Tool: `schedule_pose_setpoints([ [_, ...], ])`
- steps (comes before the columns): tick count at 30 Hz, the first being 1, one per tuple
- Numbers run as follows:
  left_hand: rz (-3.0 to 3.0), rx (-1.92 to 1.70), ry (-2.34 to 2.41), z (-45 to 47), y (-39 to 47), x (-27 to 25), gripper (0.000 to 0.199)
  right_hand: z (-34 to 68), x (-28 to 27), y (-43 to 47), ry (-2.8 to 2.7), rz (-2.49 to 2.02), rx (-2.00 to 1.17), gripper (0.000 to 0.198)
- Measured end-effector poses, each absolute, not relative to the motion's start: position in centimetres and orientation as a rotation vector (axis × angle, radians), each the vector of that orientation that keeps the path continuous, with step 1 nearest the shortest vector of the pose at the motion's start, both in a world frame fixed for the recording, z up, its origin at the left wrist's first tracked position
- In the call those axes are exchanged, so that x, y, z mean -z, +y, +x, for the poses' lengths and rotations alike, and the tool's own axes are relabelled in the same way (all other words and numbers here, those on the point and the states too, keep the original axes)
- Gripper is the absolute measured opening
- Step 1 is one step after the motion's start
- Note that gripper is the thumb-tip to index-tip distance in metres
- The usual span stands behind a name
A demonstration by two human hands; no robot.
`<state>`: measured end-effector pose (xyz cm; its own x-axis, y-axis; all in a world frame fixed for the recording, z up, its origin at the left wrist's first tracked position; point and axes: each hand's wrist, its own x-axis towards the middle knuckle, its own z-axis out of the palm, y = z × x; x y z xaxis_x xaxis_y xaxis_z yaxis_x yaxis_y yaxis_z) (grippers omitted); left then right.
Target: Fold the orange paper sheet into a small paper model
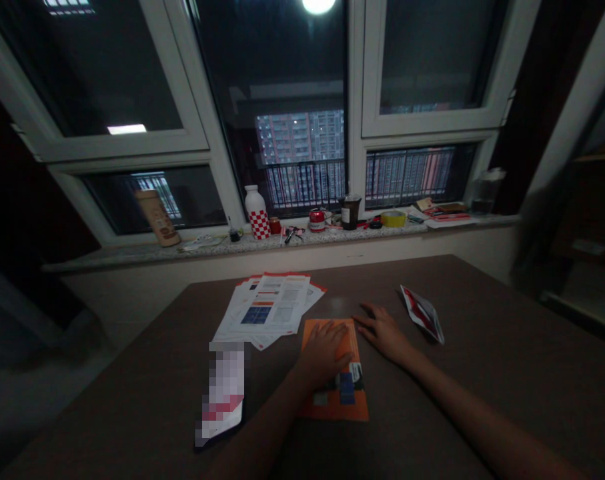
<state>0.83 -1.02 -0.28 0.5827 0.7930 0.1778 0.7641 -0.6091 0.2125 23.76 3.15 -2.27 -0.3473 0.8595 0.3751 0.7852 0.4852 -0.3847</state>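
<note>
Left hand down, spread over one orange rectangular paper booklet, right hand fanned beside its edge, one folded red-and-white packet lying near.

Likely home room: cluttered windowsill, brown table, railing outside (high-rise blocks beyond).

- One orange booklet, clock's centre
- Two: left hand, centre; right hand, 2 o'clock
- Several sheets, number unclear, towards 11 o'clock
- One red-and-white packet, 2 o'clock
- One pixelated object, 9 o'clock
- One checkered bottle, 11 o'clock
</note>
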Motion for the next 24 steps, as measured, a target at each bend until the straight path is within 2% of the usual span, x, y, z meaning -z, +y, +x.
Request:
schedule_pose_setpoints([
  [4,2.688,-0.390,1.386,1.1,-0.7,0.3,0.058,23.7,2.1,2.7,-2.241,-1.220,-0.215,0.028],
  [9,2.665,-0.384,1.401,1.2,-0.7,-0.3,0.055,23.1,1.9,2.5,-2.181,-1.302,-0.229,0.025],
  [12,2.616,-0.318,1.363,0.7,-0.7,-1.0,0.062,22.6,1.7,2.3,-2.161,-1.373,-0.220,0.023],
  [15,2.576,-0.185,1.247,0.1,-0.5,-1.7,0.082,22.3,1.4,2.2,-2.163,-1.414,-0.220,0.024],
  [24,2.577,-0.174,1.231,-0.3,-0.2,-1.5,0.085,22.9,1.1,2.1,-2.203,-1.409,-0.362,0.035],
])
